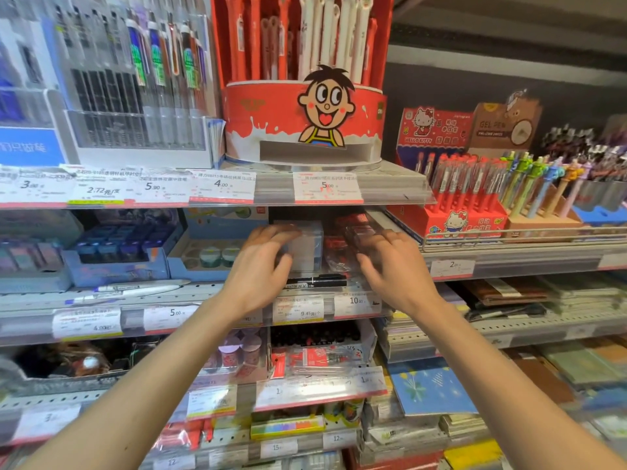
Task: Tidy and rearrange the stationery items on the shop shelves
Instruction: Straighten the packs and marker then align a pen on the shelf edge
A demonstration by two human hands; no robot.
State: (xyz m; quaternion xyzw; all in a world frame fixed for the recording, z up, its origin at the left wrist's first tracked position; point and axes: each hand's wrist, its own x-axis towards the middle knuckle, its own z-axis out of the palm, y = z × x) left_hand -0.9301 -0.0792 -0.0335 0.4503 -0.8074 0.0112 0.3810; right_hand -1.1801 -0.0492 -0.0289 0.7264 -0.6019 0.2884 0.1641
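Note:
Both my hands reach into the second shelf from the top. My left hand point(263, 266) wraps its fingers over the left side of a clear plastic box point(307, 247). My right hand point(390, 262) grips a clear packet with red contents point(353, 228) on the box's right side. More red-and-clear packets point(334, 252) lie between my hands. A black marker point(317, 281) lies flat on the shelf edge just below them. Motion blur hides how firmly each hand holds.
A red round pen display point(302, 120) stands on the shelf above. Boxes of tape rolls point(210, 256) and blue items point(118, 252) sit left of my hands. White pens point(135, 290) lie loose on the shelf edge. Hello Kitty pens point(461, 195) stand on the right.

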